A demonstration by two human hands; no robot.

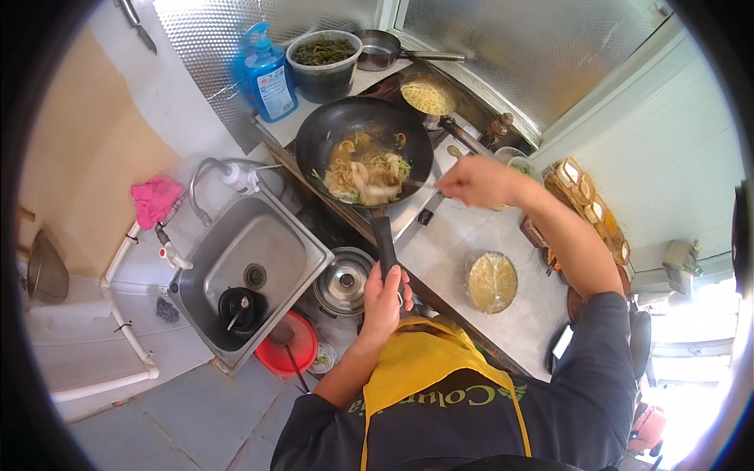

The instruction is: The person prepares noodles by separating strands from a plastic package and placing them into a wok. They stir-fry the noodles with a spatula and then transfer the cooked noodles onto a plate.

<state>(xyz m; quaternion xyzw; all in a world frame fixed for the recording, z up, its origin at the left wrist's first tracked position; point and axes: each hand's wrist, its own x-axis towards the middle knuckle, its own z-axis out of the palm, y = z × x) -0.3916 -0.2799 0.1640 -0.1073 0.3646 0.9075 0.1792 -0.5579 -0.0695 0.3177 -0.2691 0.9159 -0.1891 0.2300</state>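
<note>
My left hand (383, 300) is wrapped around the black handle (384, 238) of a dark wok (318, 135) on the stove. Noodles (341, 173) with pale green shreds and a little brownish liquid lie in the wok. At its right rim, my right hand (474, 181) grips a thin cooking utensil (425, 185). Motion blurs the utensil, and its working end cannot be made out among the food. Behind the wok, a saucepan (456, 100) holds pale noodles (428, 98). A round container (493, 282) under clear film sits on the counter to the right.
Left of the stove is a steel sink (318, 235) with a black bowl (259, 306) inside. A blue pump bottle (271, 82), a tub of dark greens (323, 73) and an empty pan (377, 50) stand behind. Below are a lidded pot (341, 279) and a red basin (300, 347).
</note>
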